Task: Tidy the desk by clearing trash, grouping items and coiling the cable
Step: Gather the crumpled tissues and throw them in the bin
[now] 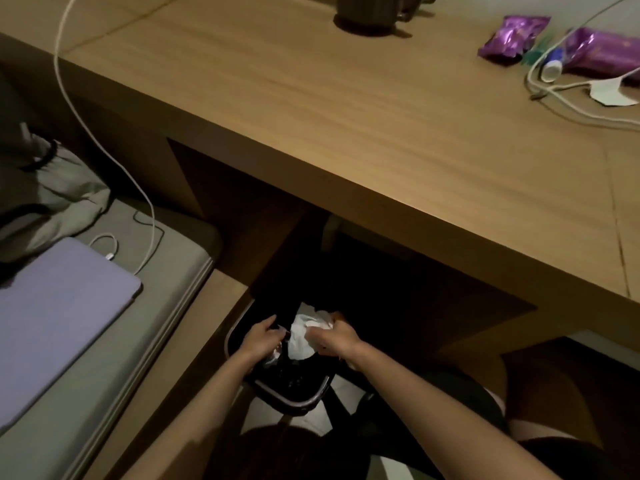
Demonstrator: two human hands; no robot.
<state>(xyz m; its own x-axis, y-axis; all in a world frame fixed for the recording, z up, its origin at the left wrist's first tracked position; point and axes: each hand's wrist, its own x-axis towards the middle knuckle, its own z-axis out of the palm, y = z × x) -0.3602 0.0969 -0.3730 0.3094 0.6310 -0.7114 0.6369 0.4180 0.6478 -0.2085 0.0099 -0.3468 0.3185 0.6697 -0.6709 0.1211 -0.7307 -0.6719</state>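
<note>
Both hands were down at the bin [298,401] under the worktop [381,133]; our right hand [334,337] pinched the light, soft crumpled paper [306,336], our left hand [261,339] gripped the liner.

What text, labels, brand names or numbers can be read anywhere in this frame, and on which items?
None can be read.
Left purple packet: print is there, too blurred to read.
Right purple packet: faint print, too blurred.
Small white tube: no legible label.
Mug, lilac laptop, white paper over the bin: no lettering visible.
</note>
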